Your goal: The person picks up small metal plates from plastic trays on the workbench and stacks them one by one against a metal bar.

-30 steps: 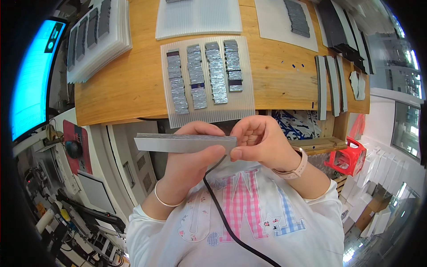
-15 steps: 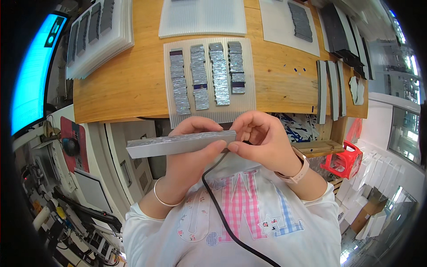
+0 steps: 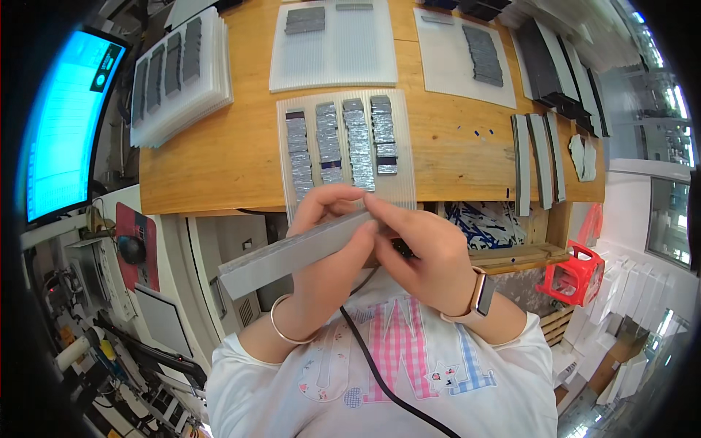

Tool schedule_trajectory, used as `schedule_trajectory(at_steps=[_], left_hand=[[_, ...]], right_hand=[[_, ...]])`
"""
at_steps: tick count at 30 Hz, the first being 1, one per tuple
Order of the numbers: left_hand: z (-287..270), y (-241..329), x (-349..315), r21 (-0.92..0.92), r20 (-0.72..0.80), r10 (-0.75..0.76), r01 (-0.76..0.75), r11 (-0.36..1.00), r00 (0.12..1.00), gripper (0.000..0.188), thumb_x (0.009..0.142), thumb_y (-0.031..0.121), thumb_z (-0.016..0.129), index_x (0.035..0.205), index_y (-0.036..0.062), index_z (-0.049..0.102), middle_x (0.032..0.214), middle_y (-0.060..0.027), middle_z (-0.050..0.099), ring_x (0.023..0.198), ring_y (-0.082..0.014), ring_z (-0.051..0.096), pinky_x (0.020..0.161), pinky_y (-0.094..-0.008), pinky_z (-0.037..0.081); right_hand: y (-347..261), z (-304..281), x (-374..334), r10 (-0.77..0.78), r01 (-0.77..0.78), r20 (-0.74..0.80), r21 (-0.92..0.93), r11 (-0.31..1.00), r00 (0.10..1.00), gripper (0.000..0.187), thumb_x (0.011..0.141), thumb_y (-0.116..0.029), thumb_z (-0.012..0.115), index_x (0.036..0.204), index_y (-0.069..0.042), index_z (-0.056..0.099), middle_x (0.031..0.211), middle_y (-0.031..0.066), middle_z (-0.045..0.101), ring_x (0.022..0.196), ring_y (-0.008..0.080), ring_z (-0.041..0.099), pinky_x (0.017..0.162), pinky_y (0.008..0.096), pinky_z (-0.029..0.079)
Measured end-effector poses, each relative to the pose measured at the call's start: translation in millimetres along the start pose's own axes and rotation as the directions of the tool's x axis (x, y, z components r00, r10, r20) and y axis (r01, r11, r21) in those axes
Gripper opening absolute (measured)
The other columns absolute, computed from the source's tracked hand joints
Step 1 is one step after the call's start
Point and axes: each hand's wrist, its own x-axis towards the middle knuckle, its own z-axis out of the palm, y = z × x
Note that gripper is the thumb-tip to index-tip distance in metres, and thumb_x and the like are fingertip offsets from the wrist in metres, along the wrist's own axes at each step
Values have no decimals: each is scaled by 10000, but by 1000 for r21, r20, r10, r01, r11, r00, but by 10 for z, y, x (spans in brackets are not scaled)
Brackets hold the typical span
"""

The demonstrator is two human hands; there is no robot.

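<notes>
Grey bar (image 3: 274,261), centre stage, slanting across the frame just below the middle, left end low, right end high! The left hand (image 3: 325,274) has it gripped, thumb along the near face, fingers curled round the back. And right up at the high end, the right hand (image 3: 427,244), fingers bent, index fingertip at the bar's tip; its thumb tip is hidden, so whether it pinches, I cannot tell. Bangle (image 3: 276,323) on one wrist, watch (image 3: 483,293) on the other. Just above them, on the wooden worktop (image 3: 453,171), a ribbed translucent sheet (image 3: 406,142) carries four silvery rows (image 3: 358,142) side by side. Over to the right of the frame, three long grey strips (image 3: 540,160) lie abreast, overhanging the front edge, with a red stool (image 3: 584,281) below. Upper left, a pile of pale sheets (image 3: 213,95) bears more dark grey rows, next to a bright blue screen (image 3: 69,146). And a black cable (image 3: 365,354) snakes down the shirt!
</notes>
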Motion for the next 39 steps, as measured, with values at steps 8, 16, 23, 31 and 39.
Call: schedule_trajectory(at_steps=[8,16,23,31,39], left_hand=[[91,38,238,-168,62,-104,113,979,993,292,734,-52,588,1008,21,519,755,-7,527,702,-55,501,614,-175,392],[128,108,264,-214,72,-93,106,971,993,258,744,-42,598,981,16,516,828,-28,536,750,-80,515,674,-199,425],[65,89,234,-475,78,-214,225,851,974,237,767,-47,574,985,-3,493,920,-51,509,860,-107,509,766,-229,426],[5,132,250,-547,99,-256,267,793,962,244,766,-48,573,990,2,487,933,-53,500,868,-108,506,773,-232,422],[-92,159,208,-532,91,-205,221,817,975,223,760,-50,579,957,15,499,888,-30,506,793,-74,482,706,-194,395]], right_hand=[[51,-177,105,193,-191,-1,106,976,981,355,748,-8,609,1098,-60,574,846,138,622,708,245,619,624,292,490],[95,-276,142,262,-257,40,387,886,964,358,771,60,561,1121,-12,534,842,116,636,737,137,628,674,230,507],[141,-295,172,387,-429,225,681,594,894,400,793,77,520,1183,28,452,894,132,626,808,143,615,728,235,503],[285,-293,256,395,-439,204,550,711,896,366,796,53,538,1156,13,479,912,135,638,825,149,623,722,237,502],[380,-446,247,312,-310,-86,42,950,946,530,770,50,577,1259,-70,409,840,56,590,759,94,573,680,219,477]])
